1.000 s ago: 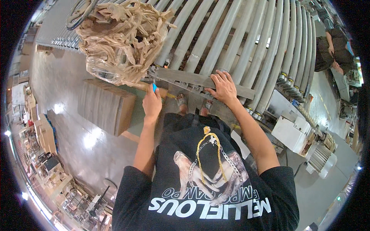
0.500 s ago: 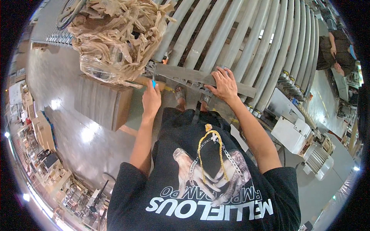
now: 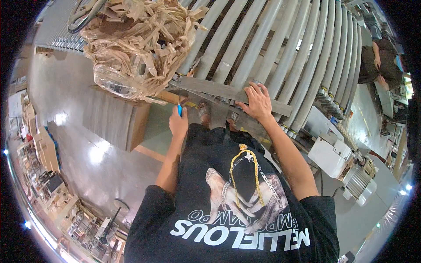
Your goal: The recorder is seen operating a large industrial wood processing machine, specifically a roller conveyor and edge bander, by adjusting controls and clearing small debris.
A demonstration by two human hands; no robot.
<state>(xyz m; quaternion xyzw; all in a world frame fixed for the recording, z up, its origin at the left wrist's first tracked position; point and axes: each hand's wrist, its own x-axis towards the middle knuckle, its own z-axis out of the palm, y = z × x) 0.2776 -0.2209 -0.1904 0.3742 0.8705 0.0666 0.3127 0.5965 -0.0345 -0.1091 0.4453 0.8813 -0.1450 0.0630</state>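
Grey flat bar [image 3: 215,89] lies near crumpled, translucent brown plastic [image 3: 136,48].

Under the right hand [image 3: 258,104], the flat bar [image 3: 215,89] looks matt, the rollers [image 3: 258,41] beyond it smooth, dull metal. In the left hand [image 3: 177,126], the blue handle [image 3: 180,110] looks like plastic. Ahead of that hand the crumpled bundle [image 3: 131,48] looks like glossy film, and the floor [image 3: 68,92] left of it smooth and shiny

Hands [image 3: 259,105], blue tool [image 3: 180,111] (left-held), grey bar [image 3: 215,89], metal rollers [image 3: 258,44]
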